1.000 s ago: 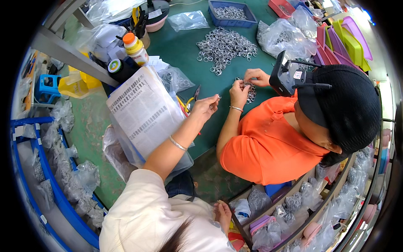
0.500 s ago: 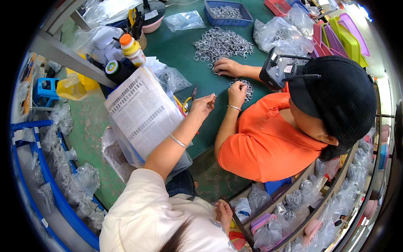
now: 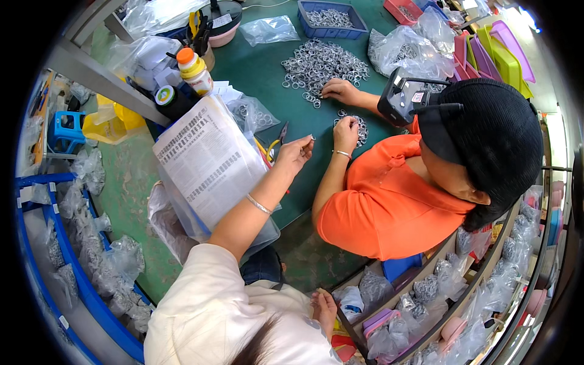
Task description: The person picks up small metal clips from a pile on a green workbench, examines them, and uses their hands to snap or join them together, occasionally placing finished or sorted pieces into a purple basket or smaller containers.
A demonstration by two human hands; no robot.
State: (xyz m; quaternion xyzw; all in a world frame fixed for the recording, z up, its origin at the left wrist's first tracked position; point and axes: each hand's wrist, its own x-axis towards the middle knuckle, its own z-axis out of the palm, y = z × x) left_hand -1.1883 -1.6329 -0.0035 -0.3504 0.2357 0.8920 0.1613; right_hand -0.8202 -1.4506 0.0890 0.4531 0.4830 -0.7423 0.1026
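Note:
My left hand (image 3: 295, 153), with a silvery bangle on its wrist, is raised over the near edge of the green table. Its thumb and forefinger are pinched on a small silvery metal piece (image 3: 312, 138) whose exact shape is too small to tell. Low beside my body, my right hand (image 3: 325, 311) has its fingers curled together; what they hold, if anything, I cannot make out. Beyond my left hand lie a large pile of metal rings (image 3: 322, 64) and a smaller ring pile (image 3: 360, 131). Yellow-handled pliers (image 3: 277, 141) lie close to my left wrist.
A co-worker (image 3: 395, 194) in orange handles rings at right. Printed sheets (image 3: 204, 155), an orange-capped bottle (image 3: 193, 72) and a dark jar (image 3: 170, 100) stand left. Behind the rings are a blue tray (image 3: 331, 31) and plastic bag (image 3: 410, 52). Bagged parts fill blue shelving (image 3: 91, 267).
The co-worker's far hand has shifted slightly right and away, uncovering a few rings at the pile's near edge. My own hands keep their places, and the view has shifted slightly.

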